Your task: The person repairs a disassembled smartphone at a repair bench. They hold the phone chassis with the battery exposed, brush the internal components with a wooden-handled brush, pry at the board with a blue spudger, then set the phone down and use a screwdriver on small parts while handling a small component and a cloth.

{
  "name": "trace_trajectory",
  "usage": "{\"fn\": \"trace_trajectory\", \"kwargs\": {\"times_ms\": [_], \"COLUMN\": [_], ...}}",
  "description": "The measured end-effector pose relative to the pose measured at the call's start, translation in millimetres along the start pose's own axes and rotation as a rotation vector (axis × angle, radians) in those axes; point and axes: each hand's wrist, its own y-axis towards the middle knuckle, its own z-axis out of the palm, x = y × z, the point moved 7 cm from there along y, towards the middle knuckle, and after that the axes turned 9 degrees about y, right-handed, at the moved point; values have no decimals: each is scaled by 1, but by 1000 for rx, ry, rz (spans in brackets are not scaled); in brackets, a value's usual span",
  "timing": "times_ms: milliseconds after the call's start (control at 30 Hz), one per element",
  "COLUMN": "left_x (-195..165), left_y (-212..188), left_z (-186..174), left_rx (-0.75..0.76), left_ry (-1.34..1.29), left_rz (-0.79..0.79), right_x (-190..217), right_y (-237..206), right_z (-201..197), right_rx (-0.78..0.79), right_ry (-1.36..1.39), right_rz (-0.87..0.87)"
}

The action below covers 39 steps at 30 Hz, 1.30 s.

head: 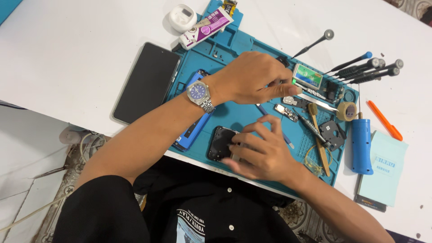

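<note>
A: The left hand (254, 78) pinches a small tool above the blue mat (234, 45); the right hand (263, 150), fingers spread, steadies the black phone part (220, 143) at the mat's near edge.

B: A slip could knock it off the bench (67, 58).

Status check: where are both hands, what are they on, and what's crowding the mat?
Left hand pinching a small tool over the blue mat. Right hand on black phone part. Screwdrivers, tweezers close by.
</note>
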Motion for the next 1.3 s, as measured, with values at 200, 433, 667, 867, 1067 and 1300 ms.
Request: {"fn": "trace_trajectory", "kwargs": {"times_ms": [200,433,667,867,1067,1300], "left_x": [3,2,3,1,0,1], "left_y": [1,1,1,2,1,2], "left_z": [-4,-4,0,-4,-3,0], "left_rx": [-2,-14,18,-8,13,31], "left_ry": [11,10,24,27,35,28], "left_rz": [-9,-20,-34,-14,-16,-30], "right_x": [-9,-5,-4,-5,-7,-8], "right_y": [-6,-1,0,1,4,5], "right_z": [2,1,6,3,5,7], "right_rx": [-26,12,53,38,135,183], "right_ry": [-115,-117,-63,-41,43,69], "right_rz": [62,42,79,46,124,151]}}
